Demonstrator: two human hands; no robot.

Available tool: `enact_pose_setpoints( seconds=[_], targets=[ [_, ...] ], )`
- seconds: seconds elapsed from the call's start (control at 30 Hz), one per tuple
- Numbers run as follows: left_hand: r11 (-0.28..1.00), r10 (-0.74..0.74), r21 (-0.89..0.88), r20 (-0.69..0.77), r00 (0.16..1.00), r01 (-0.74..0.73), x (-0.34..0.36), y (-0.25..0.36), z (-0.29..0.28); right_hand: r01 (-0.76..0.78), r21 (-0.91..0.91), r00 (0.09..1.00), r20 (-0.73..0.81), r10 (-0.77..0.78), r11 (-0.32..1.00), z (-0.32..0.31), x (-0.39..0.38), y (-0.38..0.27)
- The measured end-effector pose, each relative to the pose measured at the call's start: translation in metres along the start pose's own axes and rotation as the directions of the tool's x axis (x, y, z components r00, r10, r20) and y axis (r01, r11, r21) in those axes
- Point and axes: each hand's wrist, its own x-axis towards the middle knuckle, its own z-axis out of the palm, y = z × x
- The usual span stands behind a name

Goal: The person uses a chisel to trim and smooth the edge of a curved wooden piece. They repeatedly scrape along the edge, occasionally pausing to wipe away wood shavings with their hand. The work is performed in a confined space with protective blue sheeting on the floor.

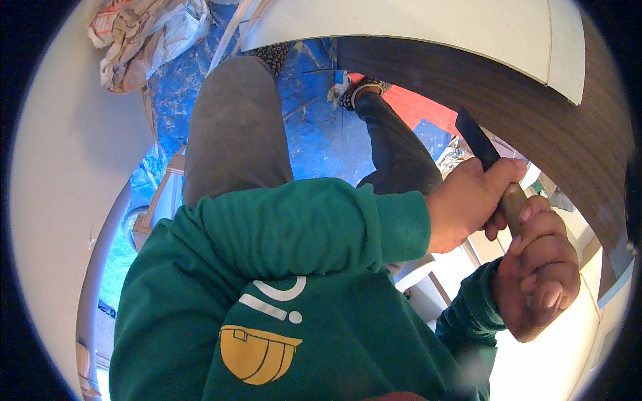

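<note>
Both my hands grip one chisel at the right of the view. Its dark flat blade [477, 136] points up toward the edge of a dark wood-grain panel [542, 113], and its wooden handle [513, 200] shows between my hands. My left hand [468, 204] reaches across my chest in a green sleeve and is closed around the handle's upper part, just below the blade. My right hand [543, 277] is wrapped around the lower end of the handle, which it hides. Whether the blade tip touches the panel is unclear.
A white board [435, 27] lies over the dark panel at the top. My legs [234, 134] stand on a blue tarp [321, 134] with a red patch [414, 107]. Crumpled sacks [140, 33] lie top left. A white curved surface [60, 167] fills the left, and pale panels [428, 294] sit lower right.
</note>
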Motion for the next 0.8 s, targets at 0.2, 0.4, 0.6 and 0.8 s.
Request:
enact_pose_setpoints(
  seconds=[0.2, 0.4, 0.6, 0.8],
  targets=[
    [1.0, 0.015, -0.004, 0.002, 1.0, -0.015, 0.001, 0.001, -0.007, -0.004, -0.042, 0.999, -0.047, 0.002, 0.999, 0.01, 0.002, 0.005],
    [1.0, -0.006, -0.019, -0.047, 0.999, 0.005, 0.001, 0.0, -0.009, 0.014, -0.059, 0.996, -0.092, -0.019, 0.998, 0.018, -0.004, 0.008],
    [0.992, -0.035, -0.122, -0.155, 0.987, 0.016, -0.001, 0.003, -0.004, 0.044, -0.022, 0.992, -0.115, -0.047, 0.999, 0.025, -0.005, 0.012],
    [0.986, -0.02, -0.167, -0.106, 0.994, 0.002, -0.001, 0.004, -0.007, 0.053, -0.048, 0.994, -0.092, -0.057, 0.997, 0.024, -0.003, 0.017]
  ],
)
